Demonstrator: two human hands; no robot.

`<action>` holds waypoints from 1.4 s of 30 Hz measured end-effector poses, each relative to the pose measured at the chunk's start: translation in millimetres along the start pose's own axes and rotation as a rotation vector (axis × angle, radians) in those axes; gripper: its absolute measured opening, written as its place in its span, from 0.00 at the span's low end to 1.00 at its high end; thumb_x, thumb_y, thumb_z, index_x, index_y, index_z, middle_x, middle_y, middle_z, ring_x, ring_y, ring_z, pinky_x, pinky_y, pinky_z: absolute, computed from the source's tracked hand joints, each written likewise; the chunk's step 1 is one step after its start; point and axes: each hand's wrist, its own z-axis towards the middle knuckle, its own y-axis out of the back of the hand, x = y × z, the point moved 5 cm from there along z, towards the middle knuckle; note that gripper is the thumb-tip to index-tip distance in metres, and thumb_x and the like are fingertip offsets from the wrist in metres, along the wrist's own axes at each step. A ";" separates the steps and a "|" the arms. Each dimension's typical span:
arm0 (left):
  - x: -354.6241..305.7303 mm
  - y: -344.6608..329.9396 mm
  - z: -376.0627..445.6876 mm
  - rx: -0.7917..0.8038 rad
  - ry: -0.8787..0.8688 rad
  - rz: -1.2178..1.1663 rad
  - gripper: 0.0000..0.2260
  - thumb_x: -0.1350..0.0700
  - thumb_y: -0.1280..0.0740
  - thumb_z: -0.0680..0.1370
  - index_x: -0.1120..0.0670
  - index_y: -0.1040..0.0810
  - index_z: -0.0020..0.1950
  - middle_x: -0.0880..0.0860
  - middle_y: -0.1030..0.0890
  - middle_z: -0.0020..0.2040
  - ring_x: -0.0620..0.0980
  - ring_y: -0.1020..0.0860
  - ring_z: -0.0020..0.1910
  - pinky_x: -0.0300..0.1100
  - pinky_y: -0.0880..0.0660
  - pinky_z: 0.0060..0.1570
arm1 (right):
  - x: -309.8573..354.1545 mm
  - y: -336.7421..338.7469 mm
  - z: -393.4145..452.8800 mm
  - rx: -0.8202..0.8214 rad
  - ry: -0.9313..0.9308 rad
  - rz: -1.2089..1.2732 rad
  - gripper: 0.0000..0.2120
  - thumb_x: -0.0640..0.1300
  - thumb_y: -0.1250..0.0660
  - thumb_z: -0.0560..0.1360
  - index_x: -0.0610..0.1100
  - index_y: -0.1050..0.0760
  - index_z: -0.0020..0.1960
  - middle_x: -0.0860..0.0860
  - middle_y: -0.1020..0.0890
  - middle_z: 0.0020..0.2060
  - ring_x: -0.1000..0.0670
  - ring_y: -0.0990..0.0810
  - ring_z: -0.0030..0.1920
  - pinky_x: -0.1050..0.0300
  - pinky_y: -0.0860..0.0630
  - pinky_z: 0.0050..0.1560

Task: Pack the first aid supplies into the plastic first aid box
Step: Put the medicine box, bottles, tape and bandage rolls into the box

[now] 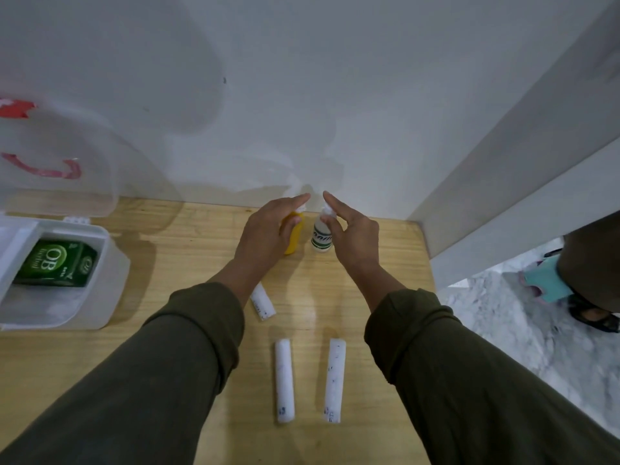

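Note:
Two small bottles stand upright near the table's back edge: a yellow bottle (295,234) and a white bottle with a green label (321,234). My left hand (268,229) wraps around the yellow bottle, index finger stretched over its cap. My right hand (352,229) closes on the white bottle from the right. The clear plastic first aid box (110,263) sits open at the left with a green carton (55,263) inside. Three white gauze rolls lie on the table: one (262,302) partly under my left wrist, two (284,380) (334,380) side by side nearer me.
The box's clear lid (67,162), with red handle and red cross, stands up against the white wall. The wooden table (167,256) ends at a right edge by a white ledge. On the floor at the right are another person's foot in a sandal (593,313) and a teal item.

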 end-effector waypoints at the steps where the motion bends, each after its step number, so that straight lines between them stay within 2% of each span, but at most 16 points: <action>1: -0.1 0.6 0.6 -0.014 0.003 -0.011 0.17 0.61 0.37 0.79 0.52 0.26 0.67 0.55 0.21 0.62 0.53 0.23 0.60 0.38 0.31 0.58 | 0.8 0.1 -0.2 0.000 0.007 -0.002 0.17 0.45 0.34 0.77 0.51 0.26 0.65 0.49 0.21 0.63 0.52 0.23 0.63 0.73 0.35 0.58; 4: -0.5 3.1 0.9 -0.023 0.011 -0.017 0.16 0.60 0.37 0.78 0.53 0.24 0.66 0.56 0.19 0.60 0.54 0.22 0.59 0.41 0.29 0.58 | 5.0 0.5 -2.3 0.010 0.043 -0.037 0.17 0.45 0.34 0.76 0.49 0.26 0.65 0.48 0.21 0.62 0.51 0.23 0.63 0.71 0.34 0.58; 7: -0.8 7.8 -1.9 -0.013 0.034 -0.012 0.15 0.60 0.36 0.78 0.53 0.23 0.65 0.55 0.19 0.60 0.53 0.22 0.59 0.40 0.29 0.58 | 6.1 1.7 -5.3 0.008 0.054 -0.082 0.16 0.45 0.34 0.76 0.49 0.25 0.64 0.48 0.20 0.61 0.49 0.23 0.62 0.60 0.29 0.63; 9: -1.0 14.2 -5.3 -0.020 0.050 -0.002 0.15 0.60 0.36 0.78 0.52 0.23 0.64 0.55 0.19 0.59 0.53 0.22 0.59 0.37 0.31 0.57 | 6.6 3.2 -7.1 -0.013 0.056 -0.118 0.15 0.45 0.33 0.76 0.50 0.24 0.62 0.47 0.18 0.57 0.48 0.21 0.59 0.52 0.24 0.60; 10: -1.1 18.1 -7.0 -0.027 0.058 0.002 0.15 0.60 0.36 0.78 0.52 0.23 0.64 0.54 0.19 0.59 0.52 0.22 0.58 0.36 0.31 0.57 | 7.8 3.7 -7.7 -0.022 0.060 -0.140 0.14 0.45 0.33 0.75 0.50 0.24 0.60 0.47 0.17 0.54 0.47 0.20 0.57 0.51 0.23 0.56; 13: -2.4 34.1 -12.2 -0.046 0.084 0.006 0.15 0.60 0.35 0.77 0.52 0.22 0.64 0.54 0.18 0.58 0.52 0.21 0.58 0.36 0.31 0.56 | 17.9 4.2 -9.3 -0.042 0.081 -0.185 0.10 0.46 0.33 0.75 0.49 0.25 0.56 0.47 0.16 0.50 0.47 0.19 0.53 0.54 0.23 0.49; 16: -3.1 57.5 -15.2 -0.072 0.112 -0.002 0.15 0.60 0.35 0.77 0.51 0.22 0.63 0.53 0.18 0.58 0.52 0.21 0.58 0.35 0.31 0.56 | 38.4 2.0 -11.3 -0.055 0.128 -0.218 0.09 0.46 0.34 0.75 0.47 0.26 0.55 0.46 0.16 0.50 0.46 0.18 0.52 0.53 0.23 0.49; 21: -4.8 111.2 -19.9 -0.128 0.144 -0.030 0.15 0.59 0.34 0.77 0.49 0.21 0.62 0.51 0.19 0.60 0.48 0.23 0.61 0.28 0.36 0.57 | 85.3 -11.2 -21.9 -0.058 0.177 -0.216 0.09 0.47 0.34 0.76 0.47 0.26 0.55 0.47 0.16 0.51 0.47 0.18 0.53 0.58 0.26 0.48; 23: -4.0 135.5 -23.5 -0.145 0.150 -0.021 0.14 0.57 0.34 0.77 0.48 0.22 0.62 0.50 0.19 0.61 0.47 0.24 0.62 0.27 0.38 0.57 | 107.5 -19.1 -29.2 -0.068 0.196 -0.198 0.09 0.47 0.34 0.75 0.47 0.26 0.54 0.47 0.16 0.50 0.47 0.18 0.52 0.56 0.25 0.49; 27: 0.6 190.1 -32.9 -0.186 0.120 -0.028 0.14 0.57 0.33 0.77 0.47 0.21 0.61 0.49 0.19 0.60 0.48 0.23 0.61 0.30 0.34 0.58 | 154.9 -40.4 -46.7 -0.089 0.225 -0.172 0.08 0.47 0.34 0.75 0.47 0.26 0.53 0.48 0.16 0.49 0.48 0.18 0.52 0.54 0.23 0.49; 34: 33.4 276.2 -52.4 -0.192 0.122 -0.021 0.13 0.56 0.32 0.76 0.48 0.20 0.59 0.49 0.17 0.56 0.46 0.21 0.55 0.24 0.35 0.54 | 224.5 -93.2 -86.5 -0.140 0.200 -0.068 0.08 0.46 0.33 0.75 0.47 0.26 0.53 0.48 0.16 0.50 0.48 0.18 0.53 0.49 0.21 0.51; 37: 55.1 297.3 -61.1 -0.159 0.136 -0.047 0.12 0.55 0.31 0.75 0.45 0.19 0.57 0.47 0.17 0.54 0.47 0.21 0.55 0.38 0.30 0.60 | 242.1 -117.4 -101.3 -0.160 0.159 -0.031 0.08 0.46 0.33 0.75 0.47 0.27 0.53 0.48 0.17 0.51 0.49 0.19 0.54 0.48 0.21 0.52; 40: 72.8 308.6 -67.9 -0.110 0.144 -0.079 0.11 0.56 0.31 0.75 0.46 0.19 0.57 0.49 0.17 0.54 0.48 0.21 0.54 0.34 0.31 0.53 | 253.6 -137.8 -112.9 -0.168 0.144 -0.006 0.08 0.46 0.33 0.75 0.47 0.27 0.52 0.49 0.17 0.51 0.50 0.19 0.54 0.49 0.22 0.52; 42: 83.2 313.7 -70.7 -0.099 0.146 -0.106 0.11 0.56 0.31 0.75 0.47 0.18 0.56 0.48 0.17 0.54 0.47 0.20 0.54 0.34 0.30 0.54 | 258.8 -149.3 -118.0 -0.160 0.144 -0.002 0.08 0.46 0.33 0.75 0.46 0.27 0.52 0.49 0.17 0.51 0.51 0.19 0.54 0.53 0.23 0.50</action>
